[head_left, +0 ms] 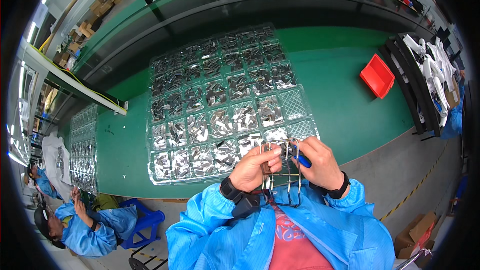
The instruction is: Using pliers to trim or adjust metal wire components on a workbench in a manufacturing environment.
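Note:
Close to my chest, at the table's near edge, my left hand grips the left side of a metal wire frame, thumb across its upper part. My right hand is closed around a small tool with a blue handle; its working end is at the frame's upper part and too hidden to name. Just beyond both hands lies a clear plastic tray with many square compartments. Most hold small dark and silvery-white flat pieces; two on the right show bare textured bottoms.
A red bin stands on the green table, to the right. Beyond it, a black rack holds white parts. Another filled tray lies far left, near a seated person in blue and a blue stool.

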`<state>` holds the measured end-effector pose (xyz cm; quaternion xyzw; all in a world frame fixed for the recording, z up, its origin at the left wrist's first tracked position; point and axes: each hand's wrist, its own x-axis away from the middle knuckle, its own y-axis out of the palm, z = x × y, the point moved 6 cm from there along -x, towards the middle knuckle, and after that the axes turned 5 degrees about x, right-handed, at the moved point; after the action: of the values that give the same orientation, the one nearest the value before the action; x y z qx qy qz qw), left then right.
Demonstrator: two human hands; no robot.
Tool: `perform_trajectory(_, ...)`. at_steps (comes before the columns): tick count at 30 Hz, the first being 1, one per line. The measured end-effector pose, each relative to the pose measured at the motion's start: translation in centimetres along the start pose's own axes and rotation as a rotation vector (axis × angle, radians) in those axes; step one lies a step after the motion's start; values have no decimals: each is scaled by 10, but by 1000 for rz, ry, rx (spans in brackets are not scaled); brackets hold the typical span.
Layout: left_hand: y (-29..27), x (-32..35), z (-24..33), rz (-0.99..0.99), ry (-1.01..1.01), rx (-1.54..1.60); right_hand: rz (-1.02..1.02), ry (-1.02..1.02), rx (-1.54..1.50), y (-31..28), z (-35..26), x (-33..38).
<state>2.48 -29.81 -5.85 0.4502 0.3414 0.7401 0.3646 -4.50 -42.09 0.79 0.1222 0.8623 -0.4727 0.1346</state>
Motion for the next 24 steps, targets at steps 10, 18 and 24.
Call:
perform_trajectory(10,1,-1,0,-9,-38,50,-13,67,86,-1,10,3)
perform_trajectory(18,-1,12,7,23,129,-37,-17,119,46,-3,12,7)
perform_trajectory(24,-4,23,20,140,248,-480,-20,151,-41,-9,4,6)
